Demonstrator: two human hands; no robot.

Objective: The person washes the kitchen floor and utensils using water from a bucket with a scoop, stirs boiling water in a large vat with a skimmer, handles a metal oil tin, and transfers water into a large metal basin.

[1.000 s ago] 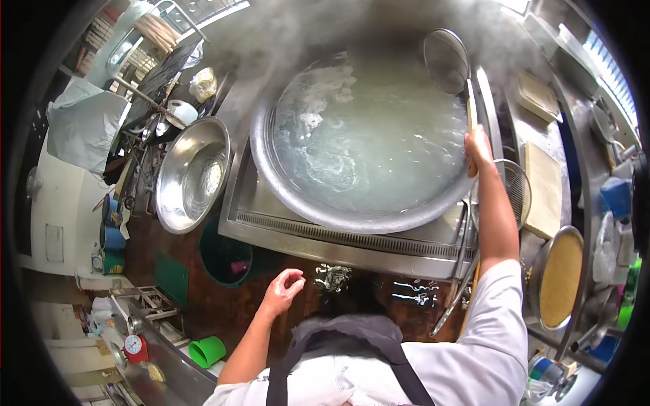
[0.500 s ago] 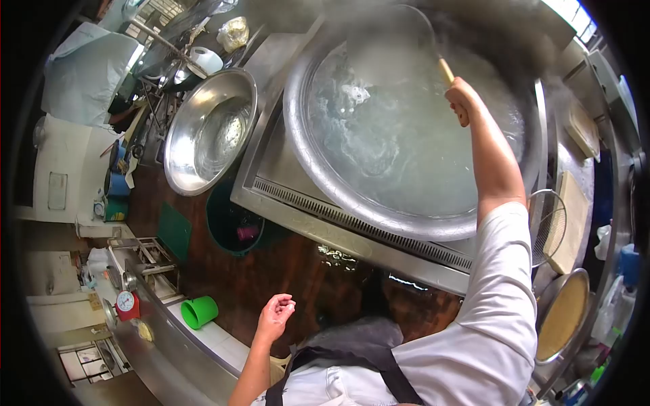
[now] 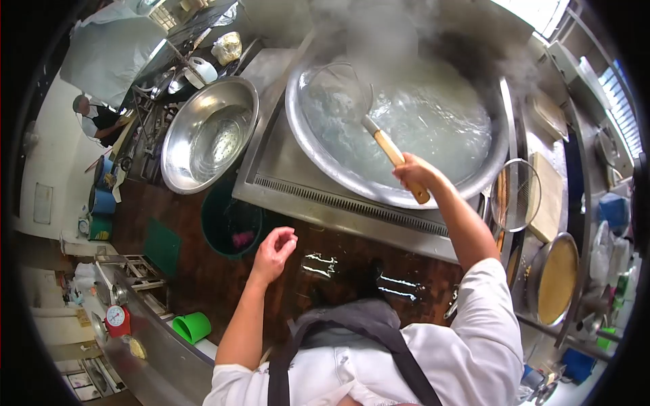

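Note:
My right hand (image 3: pixel 414 174) is wrapped round the wooden handle of a long-handled wire skimmer (image 3: pixel 384 143). Its round head is at the left far side of a very large metal pot (image 3: pixel 313 161), partly blurred by steam. Cloudy, moving water (image 3: pixel 433 128) fills much of the pot. My left hand (image 3: pixel 273 254) hangs in front of the cooker, fingers loosely curled, with no object visible in it. Below and left of the pot, nearest that hand, stands a dark green tub (image 3: pixel 215 223) with something pink inside.
A wide steel basin (image 3: pixel 177 152) stands left of the pot. On the right are a round wire strainer (image 3: pixel 516 196) and a pan of yellowish contents (image 3: pixel 558 281). A green bucket (image 3: pixel 192 327) and red scale (image 3: pixel 117 321) are at lower left. Another person (image 3: pixel 101 122) stands far left.
My right hand has drawn nearer over the pot's front rim, and the skimmer head now shows at the left. The left hand has risen toward the cooker. Another person has come into view.

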